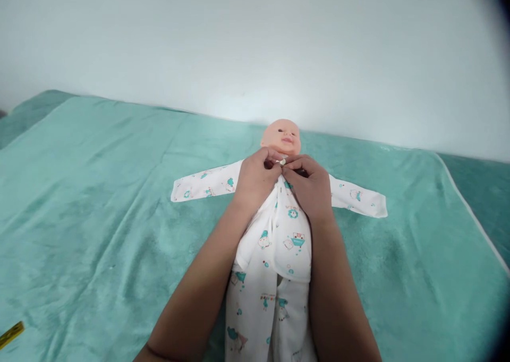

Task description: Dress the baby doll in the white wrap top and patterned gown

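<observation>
A baby doll (281, 135) lies on its back, dressed in a white printed baby jacket (292, 240) and matching trousers (251, 314). Both jacket sleeves stretch out sideways. At the doll's neck, my left hand (258, 176) pinches one side of the jacket's collar between thumb and forefinger. My right hand (311, 184) pinches the other side, its fingertips meeting the left ones. A small pale button or snap (282, 162) shows between the fingertips; which it is I cannot tell. Below my hands the front edges part slightly.
A green blanket (99, 203) with some creases covers the surface under the doll. Behind it rises a plain white wall (199, 43). A yellow strip with dark marks (11, 334), perhaps a measuring tape, lies at the lower left edge.
</observation>
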A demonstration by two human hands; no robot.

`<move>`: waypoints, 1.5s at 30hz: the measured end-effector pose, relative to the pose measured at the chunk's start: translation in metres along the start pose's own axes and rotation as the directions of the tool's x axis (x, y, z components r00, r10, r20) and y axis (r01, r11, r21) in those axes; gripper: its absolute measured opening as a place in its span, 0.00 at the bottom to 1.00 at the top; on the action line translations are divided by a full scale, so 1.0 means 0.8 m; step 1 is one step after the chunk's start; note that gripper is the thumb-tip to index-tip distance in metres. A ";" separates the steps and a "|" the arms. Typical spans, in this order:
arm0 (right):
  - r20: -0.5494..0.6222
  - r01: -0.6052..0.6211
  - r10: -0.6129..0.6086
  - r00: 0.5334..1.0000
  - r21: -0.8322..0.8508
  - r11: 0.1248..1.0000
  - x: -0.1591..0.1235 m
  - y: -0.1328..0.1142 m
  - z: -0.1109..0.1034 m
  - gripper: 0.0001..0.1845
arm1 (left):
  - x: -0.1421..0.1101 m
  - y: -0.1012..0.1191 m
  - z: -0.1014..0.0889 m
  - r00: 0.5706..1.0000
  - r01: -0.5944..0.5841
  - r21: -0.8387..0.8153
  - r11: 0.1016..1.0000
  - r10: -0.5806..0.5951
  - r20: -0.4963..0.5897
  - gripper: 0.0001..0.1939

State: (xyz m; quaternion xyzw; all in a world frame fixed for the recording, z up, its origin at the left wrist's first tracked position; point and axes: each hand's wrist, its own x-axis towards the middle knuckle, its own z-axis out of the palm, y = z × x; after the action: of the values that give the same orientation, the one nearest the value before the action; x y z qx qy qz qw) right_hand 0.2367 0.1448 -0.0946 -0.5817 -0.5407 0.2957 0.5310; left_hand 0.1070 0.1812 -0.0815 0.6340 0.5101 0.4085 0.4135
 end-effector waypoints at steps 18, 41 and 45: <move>-0.036 -0.025 0.014 0.999 -0.333 0.943 -0.006 -0.027 0.003 0.16 | -0.005 0.004 -0.013 0.996 -0.076 0.044 0.996 0.078 -0.034 0.07; 0.142 -0.056 0.138 0.980 -0.470 0.881 -0.102 -0.049 -0.018 0.10 | -0.060 0.015 -0.054 0.926 0.038 -0.108 0.993 0.006 0.378 0.10; 0.053 -0.057 0.099 0.994 -0.528 0.847 -0.100 -0.044 -0.005 0.05 | -0.053 0.001 -0.047 0.944 0.121 -0.244 0.962 -0.036 0.329 0.11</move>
State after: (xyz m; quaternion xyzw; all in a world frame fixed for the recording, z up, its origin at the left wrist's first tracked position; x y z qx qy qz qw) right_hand 0.2098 0.0632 -0.0790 -0.7140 -0.5972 0.1806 0.3178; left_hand 0.0660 0.1433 -0.0731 0.6111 0.4029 0.3463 0.5868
